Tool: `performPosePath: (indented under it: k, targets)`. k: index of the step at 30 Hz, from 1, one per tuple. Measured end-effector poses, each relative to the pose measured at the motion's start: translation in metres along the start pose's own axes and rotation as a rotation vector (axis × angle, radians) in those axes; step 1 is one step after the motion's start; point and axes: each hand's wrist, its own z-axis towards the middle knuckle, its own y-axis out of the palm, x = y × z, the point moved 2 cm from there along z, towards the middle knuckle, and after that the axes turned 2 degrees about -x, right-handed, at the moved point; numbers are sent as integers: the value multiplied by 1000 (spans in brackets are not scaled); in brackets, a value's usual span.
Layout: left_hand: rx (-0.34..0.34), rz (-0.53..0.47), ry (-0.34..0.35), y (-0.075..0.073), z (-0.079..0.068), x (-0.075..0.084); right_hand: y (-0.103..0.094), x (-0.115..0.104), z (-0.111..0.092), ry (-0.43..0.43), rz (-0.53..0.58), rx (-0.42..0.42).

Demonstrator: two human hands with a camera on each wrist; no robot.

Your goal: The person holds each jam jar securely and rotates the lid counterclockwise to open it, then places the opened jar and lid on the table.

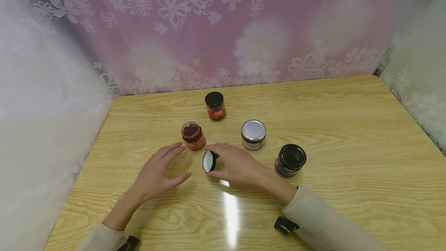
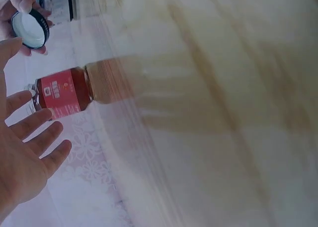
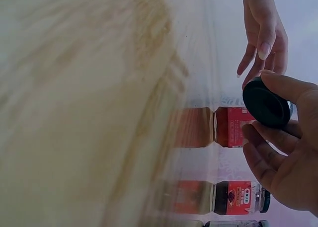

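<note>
My right hand (image 1: 237, 164) pinches a black jar lid (image 1: 209, 161) between thumb and fingers, tilted on edge so its white inside faces left. An uncapped glass jar (image 1: 195, 139) with dark red contents and a red label stands upright just beyond both hands. To the left, my left hand (image 1: 156, 173) holds nothing; its thumb and fingers are spread apart, fingertips close to the jar's near side. In the left wrist view the same lid (image 2: 31, 29) shows its pale inner face. The right wrist view gives the lid's dark outer side (image 3: 267, 103).
Behind the uncapped jar stands a red-labelled jar with a black lid (image 1: 215, 105). A squat jar with a silver lid (image 1: 253, 134) is right of centre. Nearer my right forearm is a dark-lidded jar with a blue label (image 1: 290, 160). A flowered curtain (image 1: 223, 30) hangs behind the wooden table (image 1: 348, 134).
</note>
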Motion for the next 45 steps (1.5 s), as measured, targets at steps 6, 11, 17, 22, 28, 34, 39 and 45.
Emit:
performPosePath:
  k: [6, 11, 17, 22, 28, 34, 39, 45]
  targets:
    - [-25, 18, -38, -2, -3, -6, 5, 0, 5, 33, 74, -60]
    - [-37, 28, -70, -4, -5, -11, 9, -1, 10, 49, 101, -109]
    - [-42, 38, -86, -4, -5, -14, 15, -3, 16, 62, 85, -138]
    - [-58, 49, -90, -4, -7, -16, 19, -3, 21, 59, 61, -149]
    - [-76, 72, -98, -3, -8, -17, 23, 0, 25, 56, 30, -157]
    - [-94, 68, -114, -4, -9, -17, 25, -1, 26, 66, 8, -167]
    - [-100, 61, -123, -4, -9, -16, 26, -2, 28, 67, -13, -166]
    - [-101, 68, -117, -2, -9, -17, 28, -6, 31, 64, -68, -164]
